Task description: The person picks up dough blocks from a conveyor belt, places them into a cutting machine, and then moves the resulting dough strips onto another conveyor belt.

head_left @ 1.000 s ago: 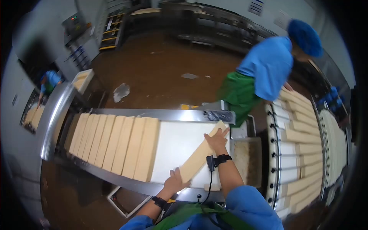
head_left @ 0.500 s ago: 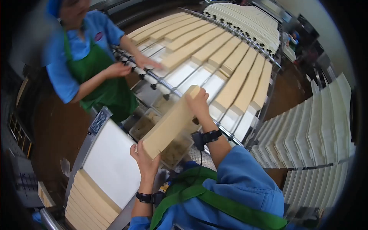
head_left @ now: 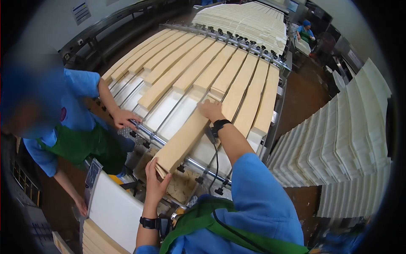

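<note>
A long cream-coloured block (head_left: pixel 182 140) spans the space between my two hands, over the metal rail (head_left: pixel 195 164) of the conveyor. My left hand (head_left: pixel 155 181) grips its near end, where thin layers show at the corner. My right hand (head_left: pixel 210 110) is closed over the far end, above the lane between two thin divider rods. Several more blocks (head_left: pixel 200 59) lie side by side in lanes on the white conveyor belt (head_left: pixel 175 113). One such block (head_left: pixel 217 92) ends right by my right fingers.
At left a co-worker (head_left: pixel 67 110) has one hand at the rail. A white side table (head_left: pixel 114 207) holds several blocks (head_left: pixel 99 237). Tubs with scraps (head_left: pixel 179 186) sit below the rail. Stacked white trays (head_left: pixel 334 135) stand at right. Another person (head_left: pixel 304 31) is far back.
My hands have carried the block forward from over the tubs to over the rail and belt. The co-worker now reaches one hand down to the side table. The view has shifted.
</note>
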